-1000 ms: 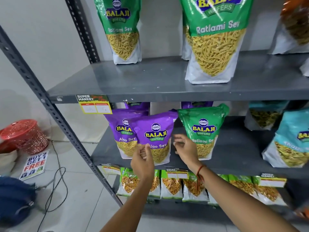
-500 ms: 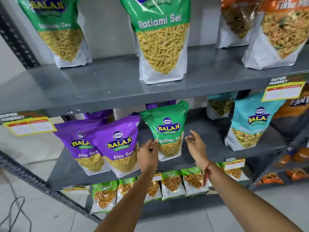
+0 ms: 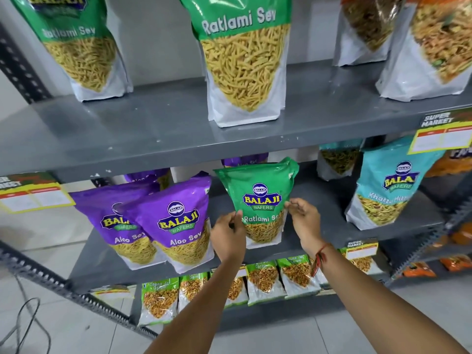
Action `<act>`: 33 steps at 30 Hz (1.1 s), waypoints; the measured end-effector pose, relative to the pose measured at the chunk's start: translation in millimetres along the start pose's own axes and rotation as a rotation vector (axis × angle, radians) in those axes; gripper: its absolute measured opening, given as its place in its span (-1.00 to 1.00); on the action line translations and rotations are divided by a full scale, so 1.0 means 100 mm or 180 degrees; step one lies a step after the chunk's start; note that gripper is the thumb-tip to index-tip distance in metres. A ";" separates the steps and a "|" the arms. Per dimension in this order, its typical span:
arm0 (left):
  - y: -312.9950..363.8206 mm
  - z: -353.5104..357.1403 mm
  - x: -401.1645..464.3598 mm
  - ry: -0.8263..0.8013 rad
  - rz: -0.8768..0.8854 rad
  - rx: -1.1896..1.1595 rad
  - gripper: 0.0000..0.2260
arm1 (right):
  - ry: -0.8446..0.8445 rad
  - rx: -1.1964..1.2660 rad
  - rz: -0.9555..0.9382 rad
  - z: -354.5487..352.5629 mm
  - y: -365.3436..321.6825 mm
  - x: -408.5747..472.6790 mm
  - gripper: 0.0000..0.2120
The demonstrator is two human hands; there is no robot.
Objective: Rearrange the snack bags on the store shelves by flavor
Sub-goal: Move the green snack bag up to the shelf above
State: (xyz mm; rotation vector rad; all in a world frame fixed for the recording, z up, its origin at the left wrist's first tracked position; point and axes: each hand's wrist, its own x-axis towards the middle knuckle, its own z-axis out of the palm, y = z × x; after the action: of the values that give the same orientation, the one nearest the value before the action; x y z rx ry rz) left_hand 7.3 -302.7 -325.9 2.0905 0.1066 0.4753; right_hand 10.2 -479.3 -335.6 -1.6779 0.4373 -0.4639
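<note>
Your left hand and right hand flank the green Ratlami Sev bag, which stands upright on the middle shelf. The left fingers pinch its left edge beside the flavor name, and the right fingers pinch its right edge a little higher. Both hands look closed on the bag's side seams, though how firmly cannot be read from here.

This bag sits among the wrong neighbours. Just left of your left fingers stand two purple Aloo Sev bags, and well right of your right fingers is a teal bag. Its own flavor lines the upper shelf above your fingers, where a large Ratlami Sev bag stands almost directly overhead.

The risks from here, as a judgement: a thin pinch on slick film may slip once you lift, since the contents weigh down the lower half. Your left wrist is close to the nearer purple bag, so drawing the green one out at a slant could tip it. Raising it straight up could also catch the bag's top on the front lip of the upper shelf.
</note>
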 end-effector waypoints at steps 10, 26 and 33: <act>0.41 -0.36 -0.74 0.0002 0.0044 -0.0604 -0.79 | 0.0323 0.0169 -0.0044 -0.62 -0.30 -0.72 -0.83; 1.29 -2.50 -0.14 0.1664 0.1280 -0.1062 -0.82 | -0.0574 0.0962 -0.1588 0.04 -2.42 -1.43 -0.95; 1.62 -3.26 0.73 0.2128 0.1418 -0.0921 -0.80 | -0.0952 0.1281 -0.2041 0.79 -3.42 -1.19 -0.85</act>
State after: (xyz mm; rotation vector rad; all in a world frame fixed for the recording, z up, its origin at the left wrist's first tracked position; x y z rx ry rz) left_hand -65.4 -109.9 -16.7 1.5934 -0.0429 1.3646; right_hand -39.3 -298.7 -15.1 -1.4319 -0.4112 -0.6978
